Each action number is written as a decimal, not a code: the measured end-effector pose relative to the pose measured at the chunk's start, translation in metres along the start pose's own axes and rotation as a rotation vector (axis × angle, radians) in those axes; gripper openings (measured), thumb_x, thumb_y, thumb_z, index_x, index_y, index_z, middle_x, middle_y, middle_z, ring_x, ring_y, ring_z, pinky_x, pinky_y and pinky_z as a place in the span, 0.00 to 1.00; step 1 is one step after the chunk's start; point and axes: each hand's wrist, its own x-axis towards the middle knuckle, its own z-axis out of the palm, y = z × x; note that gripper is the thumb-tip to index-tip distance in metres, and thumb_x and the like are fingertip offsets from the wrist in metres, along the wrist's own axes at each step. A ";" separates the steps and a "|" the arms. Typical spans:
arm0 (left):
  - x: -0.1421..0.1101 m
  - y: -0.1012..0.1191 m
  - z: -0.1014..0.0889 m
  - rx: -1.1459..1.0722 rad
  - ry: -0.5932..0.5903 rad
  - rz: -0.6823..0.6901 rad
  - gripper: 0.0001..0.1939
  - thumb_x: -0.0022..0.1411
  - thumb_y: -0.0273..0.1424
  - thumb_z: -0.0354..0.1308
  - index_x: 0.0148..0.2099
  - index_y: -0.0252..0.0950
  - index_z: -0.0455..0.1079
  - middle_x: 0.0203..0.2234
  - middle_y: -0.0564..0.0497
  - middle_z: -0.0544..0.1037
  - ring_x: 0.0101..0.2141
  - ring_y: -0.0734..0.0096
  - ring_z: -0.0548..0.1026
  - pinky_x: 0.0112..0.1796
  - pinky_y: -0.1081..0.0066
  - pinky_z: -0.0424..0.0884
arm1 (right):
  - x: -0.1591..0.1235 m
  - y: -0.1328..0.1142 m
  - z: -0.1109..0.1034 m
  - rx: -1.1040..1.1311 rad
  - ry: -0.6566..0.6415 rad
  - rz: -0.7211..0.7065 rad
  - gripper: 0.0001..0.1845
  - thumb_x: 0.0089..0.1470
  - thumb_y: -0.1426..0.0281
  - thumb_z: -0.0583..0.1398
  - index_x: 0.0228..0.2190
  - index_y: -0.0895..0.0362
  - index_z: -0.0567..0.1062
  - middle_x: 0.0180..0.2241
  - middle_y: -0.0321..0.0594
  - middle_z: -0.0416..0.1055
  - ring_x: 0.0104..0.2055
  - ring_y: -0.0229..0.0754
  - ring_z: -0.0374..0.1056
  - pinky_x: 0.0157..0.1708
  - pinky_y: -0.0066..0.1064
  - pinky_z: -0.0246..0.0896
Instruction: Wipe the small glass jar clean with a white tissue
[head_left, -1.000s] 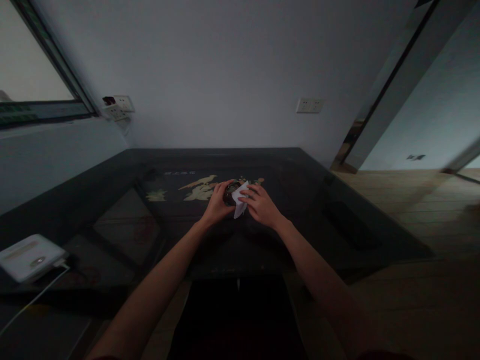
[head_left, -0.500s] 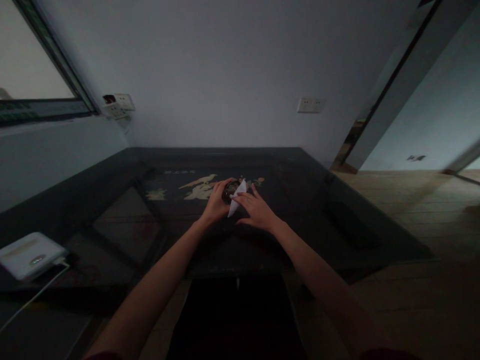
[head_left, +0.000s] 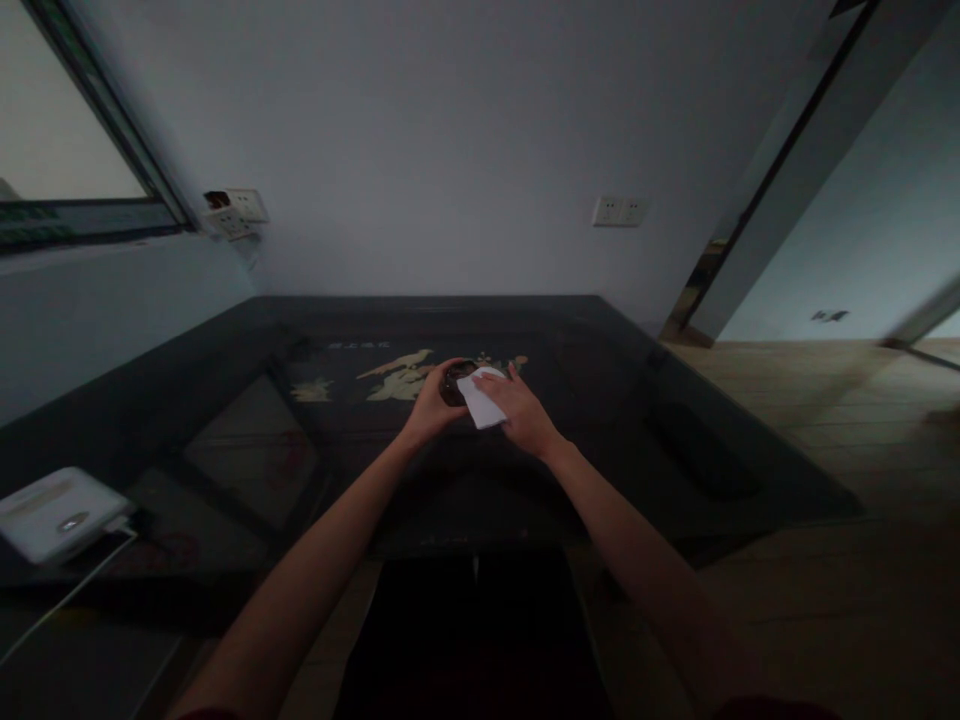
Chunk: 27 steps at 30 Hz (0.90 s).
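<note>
My left hand curls around the left side of a dark, round, shiny object, whose exact kind I cannot make out in the dim light. A flat piece of white paper or cloth is in my right hand, fingers pressed on its upper part. Its left edge overlaps the right side of the dark object and hides part of it. Both hands are over the middle of the dark glossy table, just in front of its inlaid bird and flower picture.
A white box-shaped device with a cable sits at the table's left. A dark oblong item lies on the right side. Wall sockets are behind the table, and wooden floor stretches to the right.
The white sheet has turned from a narrow, nearly edge-on shape to its broad flat face. My right hand has shifted slightly with it; my left hand stays around the dark object.
</note>
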 end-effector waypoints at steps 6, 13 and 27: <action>-0.004 0.007 -0.003 0.350 -0.014 0.064 0.41 0.41 0.30 0.70 0.58 0.38 0.59 0.51 0.43 0.67 0.53 0.55 0.65 0.54 0.53 0.62 | -0.006 0.005 -0.010 0.135 0.421 0.299 0.31 0.53 0.81 0.46 0.58 0.53 0.59 0.57 0.40 0.64 0.59 0.40 0.60 0.61 0.44 0.53; -0.006 0.007 0.001 0.357 0.031 0.053 0.35 0.46 0.27 0.64 0.57 0.37 0.59 0.50 0.42 0.67 0.53 0.57 0.66 0.54 0.55 0.63 | 0.000 -0.016 0.012 -0.133 0.029 0.075 0.32 0.52 0.83 0.46 0.59 0.59 0.61 0.58 0.45 0.63 0.64 0.43 0.52 0.66 0.50 0.34; -0.011 0.014 -0.005 0.502 -0.146 0.101 0.40 0.48 0.22 0.59 0.62 0.44 0.52 0.55 0.43 0.58 0.54 0.56 0.66 0.50 0.58 0.68 | 0.001 -0.015 0.033 0.102 -0.108 0.251 0.16 0.59 0.70 0.53 0.47 0.63 0.69 0.43 0.51 0.74 0.51 0.49 0.68 0.64 0.52 0.36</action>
